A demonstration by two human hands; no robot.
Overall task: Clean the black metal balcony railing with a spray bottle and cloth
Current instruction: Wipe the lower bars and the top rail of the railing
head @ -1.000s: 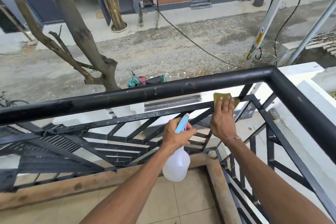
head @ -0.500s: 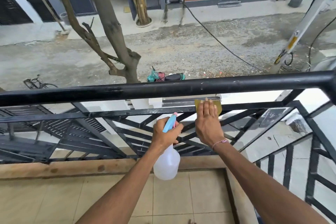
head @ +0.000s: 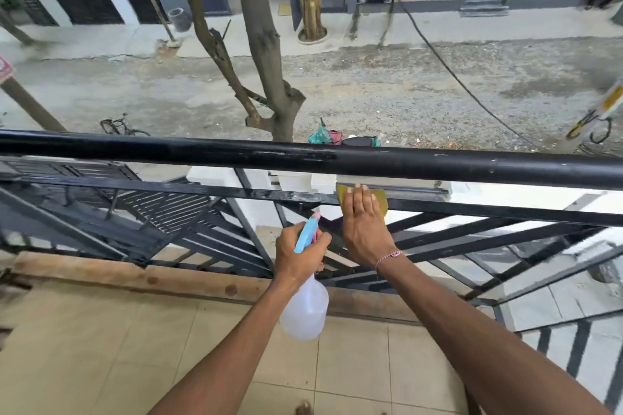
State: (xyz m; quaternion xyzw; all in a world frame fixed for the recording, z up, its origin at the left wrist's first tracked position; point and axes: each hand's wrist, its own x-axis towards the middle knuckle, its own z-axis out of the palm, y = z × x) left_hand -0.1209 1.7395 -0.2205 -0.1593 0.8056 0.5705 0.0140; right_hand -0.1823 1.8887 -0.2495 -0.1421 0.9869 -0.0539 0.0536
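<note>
A black metal balcony railing [head: 202, 152] runs across the view: a thick, round, glossy top tube with scuffs and pale chips, and under it a flat horizontal bar [head: 505, 210] that looks wet and shiny, with thin slanted bars fanning out below. The right hand [head: 365, 229] lies flat, fingers straight and together, pressing a square olive-yellow cloth [head: 381, 199] against that flat bar; the cloth shows only at the fingertips and along the hand's right edge. A thin pink-and-white string bracelet [head: 389, 256] circles the right wrist. Just left of it and slightly lower, the left hand [head: 298, 254] has its grip curled round the neck of a translucent white plastic spray bottle [head: 305, 312] with a light-blue and pink trigger head [head: 308, 232]; the rounded body hangs below the fist, and whether it holds liquid cannot be told. Below lie beige square floor tiles [head: 101, 347] and a worn wooden beam [head: 135, 274] along the railing's foot.
</note>
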